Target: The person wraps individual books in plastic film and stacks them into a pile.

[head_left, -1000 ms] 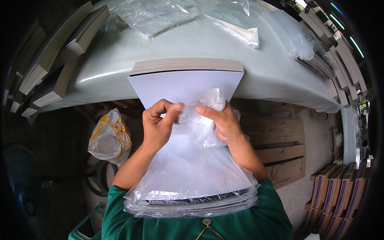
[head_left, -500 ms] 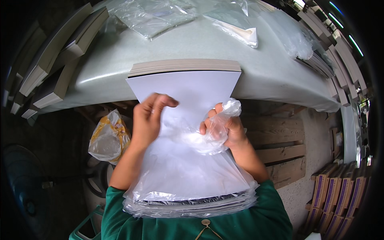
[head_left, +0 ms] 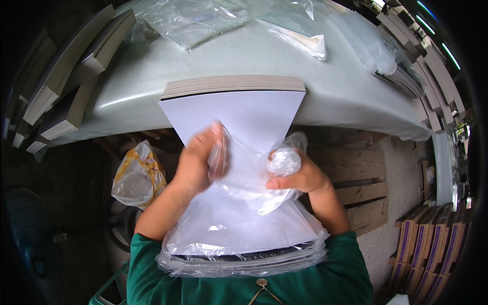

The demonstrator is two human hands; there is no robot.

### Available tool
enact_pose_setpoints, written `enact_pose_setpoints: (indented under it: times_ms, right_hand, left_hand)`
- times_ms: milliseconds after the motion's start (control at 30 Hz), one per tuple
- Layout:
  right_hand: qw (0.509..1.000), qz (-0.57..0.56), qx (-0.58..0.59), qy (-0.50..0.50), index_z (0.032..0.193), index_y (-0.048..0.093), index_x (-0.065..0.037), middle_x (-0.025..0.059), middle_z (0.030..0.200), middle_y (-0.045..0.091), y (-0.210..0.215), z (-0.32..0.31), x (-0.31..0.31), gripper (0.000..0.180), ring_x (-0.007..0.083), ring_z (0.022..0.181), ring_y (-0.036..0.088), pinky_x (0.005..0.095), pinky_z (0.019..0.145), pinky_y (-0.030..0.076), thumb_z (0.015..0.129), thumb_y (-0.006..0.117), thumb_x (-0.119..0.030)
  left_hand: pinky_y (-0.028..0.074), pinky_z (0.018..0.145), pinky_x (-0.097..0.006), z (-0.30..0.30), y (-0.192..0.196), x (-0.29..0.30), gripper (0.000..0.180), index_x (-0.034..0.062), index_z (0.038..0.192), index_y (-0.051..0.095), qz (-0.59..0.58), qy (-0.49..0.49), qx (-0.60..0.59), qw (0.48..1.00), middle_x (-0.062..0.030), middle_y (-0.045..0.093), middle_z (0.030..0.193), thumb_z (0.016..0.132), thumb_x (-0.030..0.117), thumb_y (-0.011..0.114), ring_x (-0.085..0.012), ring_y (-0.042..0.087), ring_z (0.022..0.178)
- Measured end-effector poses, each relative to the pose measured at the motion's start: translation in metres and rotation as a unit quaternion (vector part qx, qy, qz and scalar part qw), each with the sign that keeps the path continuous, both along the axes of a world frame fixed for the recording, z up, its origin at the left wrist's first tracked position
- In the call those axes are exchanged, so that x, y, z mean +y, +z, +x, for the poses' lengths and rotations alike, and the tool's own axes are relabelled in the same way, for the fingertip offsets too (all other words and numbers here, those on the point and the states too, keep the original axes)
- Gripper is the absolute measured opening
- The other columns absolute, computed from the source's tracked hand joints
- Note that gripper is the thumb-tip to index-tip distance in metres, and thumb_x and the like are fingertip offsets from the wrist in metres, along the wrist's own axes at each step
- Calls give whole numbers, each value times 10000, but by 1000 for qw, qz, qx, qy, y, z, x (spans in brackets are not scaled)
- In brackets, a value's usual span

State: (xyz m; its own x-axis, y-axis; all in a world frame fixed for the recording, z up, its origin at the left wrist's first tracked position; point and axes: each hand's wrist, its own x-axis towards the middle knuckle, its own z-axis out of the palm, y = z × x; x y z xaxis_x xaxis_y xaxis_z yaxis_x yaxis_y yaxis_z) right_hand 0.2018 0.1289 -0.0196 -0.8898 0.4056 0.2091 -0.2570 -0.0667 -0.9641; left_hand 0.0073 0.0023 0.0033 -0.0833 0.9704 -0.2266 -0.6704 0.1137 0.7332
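Note:
A stack of boards with a plain white top sheet (head_left: pixel 234 112) rests partly on the table edge and runs toward my chest. Its near end sits inside clear plastic wrap (head_left: pixel 244 267). Above the sheet, both hands grip a clear plastic bag (head_left: pixel 244 185). My right hand (head_left: pixel 302 170) is closed round a bunched wad of it. My left hand (head_left: pixel 201 152), slightly blurred, has its fingers closed on the other side of the film, which stretches between the hands.
The table (head_left: pixel 132 86) has a pale green cover. Thick boards (head_left: pixel 81 71) are piled at far left; flat plastic bags (head_left: pixel 198 23) lie at the back. A plastic-wrapped roll (head_left: pixel 140 175) stands below left. Wooden slats (head_left: pixel 356 173) and stacked cartons (head_left: pixel 427 244) are at right.
My left hand has moved right and taken hold of the plastic film, pulling it taut from the bunch. My right hand has turned, its thumb now pointing inward over the wad.

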Motion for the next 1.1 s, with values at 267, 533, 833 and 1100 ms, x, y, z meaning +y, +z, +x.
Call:
enact_pose_setpoints:
  times_ms: [267, 533, 833, 1100]
  right_hand:
    - [952, 118, -280, 47, 961, 508, -32, 47, 856, 556, -10, 54, 35, 387, 131, 811, 538, 254, 716, 436, 637, 719, -10]
    - [960, -271, -29, 69, 1013, 532, -31, 34, 836, 580, -29, 44, 46, 341, 139, 825, 545, 282, 769, 435, 794, 591, -287]
    - [867, -442, 221, 72, 1213, 389, -8, 49, 1023, 537, -49, 22, 12, 561, 146, 875, 533, 252, 759, 427, 714, 634, -86]
    - [782, 250, 76, -565, 1025, 553, 22, 47, 925, 560, -6, -14, 44, 404, 157, 779, 558, 259, 710, 453, 639, 507, 133]
  left_hand:
    - [486, 648, -339, -41, -11, -23, 162, 76, 832, 535, 202, -39, 40, 978, -38, 545, 683, 842, 237, 537, -154, 571, 691]
    - [483, 554, -289, -49, -30, -33, 283, 82, 875, 543, 124, 86, 63, 987, -41, 578, 777, 834, 361, 515, -129, 589, 685]
    - [405, 534, -286, -48, -74, -50, 354, -7, 895, 567, 231, -228, 35, 945, -94, 551, 713, 758, 318, 600, -159, 505, 586]
    - [370, 689, -225, -69, -4, -40, 352, 54, 991, 589, 146, 89, 394, 903, -41, 493, 818, 654, -46, 563, -145, 477, 779]
